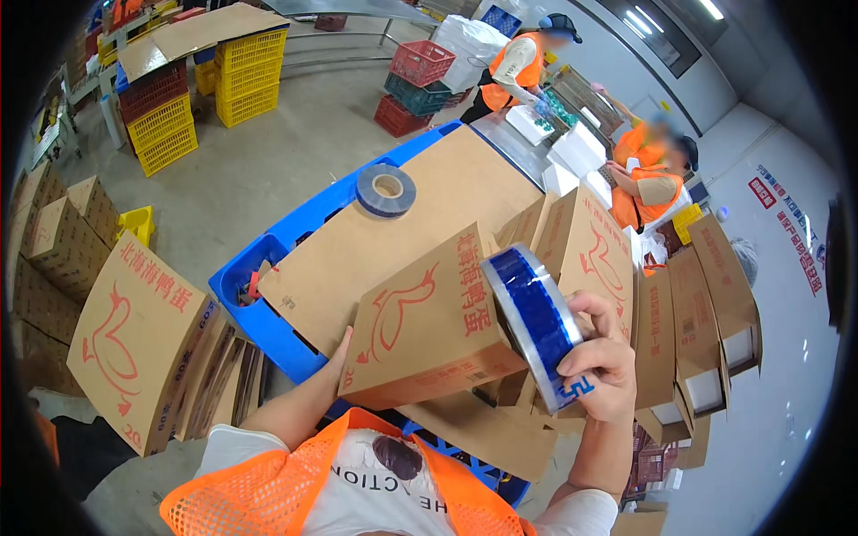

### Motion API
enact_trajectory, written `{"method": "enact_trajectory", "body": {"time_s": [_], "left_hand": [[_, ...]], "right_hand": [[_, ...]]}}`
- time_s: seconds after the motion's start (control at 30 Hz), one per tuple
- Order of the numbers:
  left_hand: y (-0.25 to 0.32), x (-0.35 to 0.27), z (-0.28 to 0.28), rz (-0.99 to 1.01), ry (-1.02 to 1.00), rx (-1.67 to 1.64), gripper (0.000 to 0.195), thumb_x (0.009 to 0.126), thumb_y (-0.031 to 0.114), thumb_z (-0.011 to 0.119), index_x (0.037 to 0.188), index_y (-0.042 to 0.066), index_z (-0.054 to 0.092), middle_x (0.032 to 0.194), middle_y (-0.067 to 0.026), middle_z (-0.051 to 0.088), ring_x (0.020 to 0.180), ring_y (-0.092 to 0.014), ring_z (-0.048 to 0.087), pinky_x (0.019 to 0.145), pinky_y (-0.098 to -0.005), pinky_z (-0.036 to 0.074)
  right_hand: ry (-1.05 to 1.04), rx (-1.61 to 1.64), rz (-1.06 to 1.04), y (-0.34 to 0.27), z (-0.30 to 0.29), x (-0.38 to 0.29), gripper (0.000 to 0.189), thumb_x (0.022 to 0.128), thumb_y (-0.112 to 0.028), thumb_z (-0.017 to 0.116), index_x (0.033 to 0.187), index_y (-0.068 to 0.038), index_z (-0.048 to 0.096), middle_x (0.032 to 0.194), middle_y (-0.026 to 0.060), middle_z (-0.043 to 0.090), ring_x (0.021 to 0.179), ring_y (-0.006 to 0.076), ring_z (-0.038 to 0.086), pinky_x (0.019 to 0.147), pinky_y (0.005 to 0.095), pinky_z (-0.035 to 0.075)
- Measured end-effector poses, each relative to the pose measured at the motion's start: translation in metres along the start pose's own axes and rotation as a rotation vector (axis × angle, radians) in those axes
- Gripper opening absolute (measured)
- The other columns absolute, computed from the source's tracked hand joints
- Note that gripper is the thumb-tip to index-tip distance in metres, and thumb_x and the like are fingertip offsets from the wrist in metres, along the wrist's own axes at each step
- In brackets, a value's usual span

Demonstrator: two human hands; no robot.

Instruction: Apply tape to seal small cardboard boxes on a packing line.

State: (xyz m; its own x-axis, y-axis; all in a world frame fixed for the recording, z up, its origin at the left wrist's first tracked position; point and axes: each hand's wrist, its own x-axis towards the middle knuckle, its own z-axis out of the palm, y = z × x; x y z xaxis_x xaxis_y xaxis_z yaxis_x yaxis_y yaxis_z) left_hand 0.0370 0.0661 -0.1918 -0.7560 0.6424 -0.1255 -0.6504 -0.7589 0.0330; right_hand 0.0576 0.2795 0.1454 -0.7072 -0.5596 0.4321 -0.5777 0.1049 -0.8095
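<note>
A brown cardboard carton printed with a red duck outline is tilted in front of me. My left hand rests against its left side, the fingers mostly hidden behind it. On the right, my right hand grips a roll of blue-and-clear packing tape, held at the carton's right end with a loose piece of tape by the thumb. A second, wide roll of tape lies flat on the cardboard-covered surface beyond the carton.
Blue plastic edging rims the work surface. Cartons stand at the left, and more open cartons at the right. Red and green crates are stacked beyond. Co-workers in orange vests stand at a metal table.
</note>
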Motion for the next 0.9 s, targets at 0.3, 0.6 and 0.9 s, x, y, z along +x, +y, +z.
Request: {"method": "enact_trajectory", "body": {"time_s": [0.3, 0.6, 0.9], "left_hand": [[-0.038, -0.041, -0.033, -0.187, 0.211, -0.014, 0.06, 0.084, 0.053, 0.045, 0.129, 0.012, 0.045, 0.122, -0.0113, 0.053, 0.114, -0.026, 0.048, 0.096, -0.0419, 0.038], [0.038, -0.044, 0.042, -0.631, -0.031, 2.481, 0.044, 0.078, 0.035, 0.057, 0.108, 0.003, 0.058, 0.099, -0.0127, 0.064, 0.087, -0.025, 0.061, 0.075, -0.0369, 0.047], [0.081, -0.034, 0.226, 0.667, -0.563, 2.47, 0.096, 0.045, 0.03, 0.083, 0.127, 0.007, 0.039, 0.131, -0.0171, 0.036, 0.128, -0.036, 0.025, 0.104, -0.0428, 0.026]], "right_hand": [[0.068, 0.206, -0.027, -0.004, 0.024, -0.011, 0.012, 0.074, -0.014, 0.067, 0.081, -0.004, 0.065, 0.122, 0.0198, 0.038, 0.097, 0.026, 0.056, 0.084, 0.0337, 0.042], [0.273, 0.68, 0.177, 0.011, 0.046, -0.035, 0.018, 0.069, -0.017, 0.073, 0.078, -0.008, 0.061, 0.125, 0.0178, 0.039, 0.116, 0.032, 0.042, 0.094, 0.0418, 0.04], [0.335, 0.818, 0.1, 0.008, 0.064, -0.055, 0.012, 0.07, -0.01, 0.071, 0.07, -0.006, 0.059, 0.129, 0.0173, 0.038, 0.119, 0.0347, 0.041, 0.097, 0.0467, 0.038]]}}
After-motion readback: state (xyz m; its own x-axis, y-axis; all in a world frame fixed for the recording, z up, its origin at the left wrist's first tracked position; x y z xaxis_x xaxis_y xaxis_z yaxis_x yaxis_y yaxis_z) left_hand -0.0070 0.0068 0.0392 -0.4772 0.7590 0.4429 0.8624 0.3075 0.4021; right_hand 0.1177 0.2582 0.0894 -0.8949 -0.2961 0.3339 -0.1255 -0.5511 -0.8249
